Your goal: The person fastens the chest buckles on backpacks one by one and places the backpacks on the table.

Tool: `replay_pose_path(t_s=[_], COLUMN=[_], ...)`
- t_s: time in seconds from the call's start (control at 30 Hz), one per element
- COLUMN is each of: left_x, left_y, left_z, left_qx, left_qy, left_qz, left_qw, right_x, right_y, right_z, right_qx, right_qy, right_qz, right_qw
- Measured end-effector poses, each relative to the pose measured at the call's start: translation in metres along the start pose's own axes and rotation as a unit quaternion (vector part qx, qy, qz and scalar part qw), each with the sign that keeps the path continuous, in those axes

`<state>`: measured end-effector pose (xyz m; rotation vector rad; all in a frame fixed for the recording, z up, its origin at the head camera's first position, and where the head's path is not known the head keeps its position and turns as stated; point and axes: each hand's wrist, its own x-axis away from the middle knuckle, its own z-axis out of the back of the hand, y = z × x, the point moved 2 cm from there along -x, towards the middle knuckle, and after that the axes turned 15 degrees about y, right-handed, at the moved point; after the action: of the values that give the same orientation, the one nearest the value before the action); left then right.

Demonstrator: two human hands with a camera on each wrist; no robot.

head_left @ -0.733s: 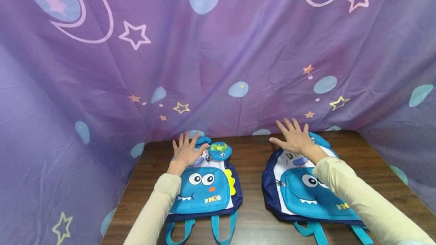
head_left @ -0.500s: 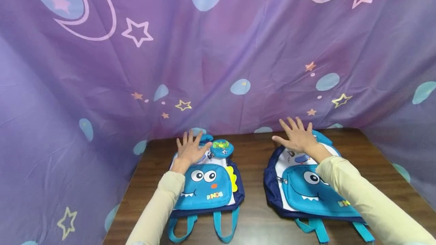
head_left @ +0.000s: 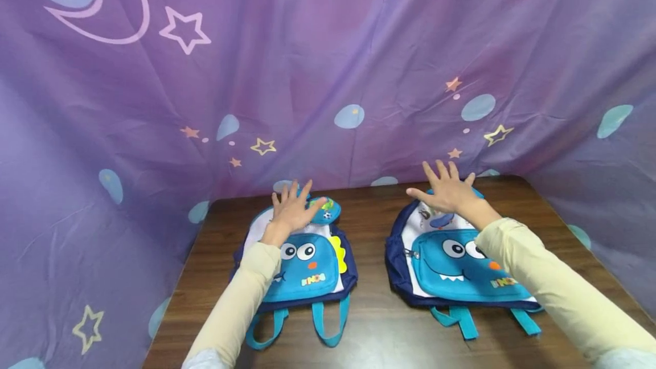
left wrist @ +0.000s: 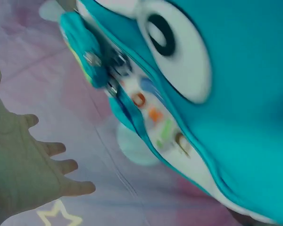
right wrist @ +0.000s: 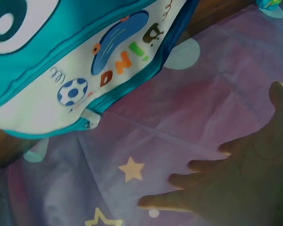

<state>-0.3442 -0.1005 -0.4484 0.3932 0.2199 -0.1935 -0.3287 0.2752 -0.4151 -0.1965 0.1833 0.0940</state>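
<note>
Two children's backpacks with cartoon monster faces lie flat on a wooden table, their straps toward me. Over the upper part of the left backpack (head_left: 302, 286) is my left hand (head_left: 292, 212), fingers spread and holding nothing. A round blue pouch (head_left: 330, 212) with a green picture hangs at that bag's top, partly behind the thumb. My right hand (head_left: 447, 191), also spread and holding nothing, is over the top of the right backpack (head_left: 456, 266). Both wrist views show a gap between the hand and the bag. The right backpack's white panel (right wrist: 127, 61) carries printed letters and a skateboard.
A purple cloth (head_left: 307, 73) with stars and moons hangs behind the table and along its sides. The brown tabletop (head_left: 369, 323) shows between the bags and in front of them. Turquoise straps (head_left: 333, 323) stretch toward the near edge.
The head view has tilted and shifted a little. My left hand sits slightly farther right over its bag, and my right hand slightly farther right and up over its own. Both bags stay put.
</note>
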Motion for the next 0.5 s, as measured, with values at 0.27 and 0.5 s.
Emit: replay_pose_path(t_s=[0.27,0.5], left_x=[0.003,0.025], left_y=[0.060,0.121], left_z=[-0.015,-0.043], left_qx=[0.114,0.301], left_qy=[-0.025,-0.099], left_qz=[0.002,0.023], left_qw=[0.9931,0.9482], right_x=[0.020,0.050], right_y=[0.018,0.048], right_z=[0.015,0.014], right_qx=[0.012,0.006], right_qy=[-0.041,-0.116], right_qz=[-0.151,-0.269], right_qw=[0.9876,0.9561])
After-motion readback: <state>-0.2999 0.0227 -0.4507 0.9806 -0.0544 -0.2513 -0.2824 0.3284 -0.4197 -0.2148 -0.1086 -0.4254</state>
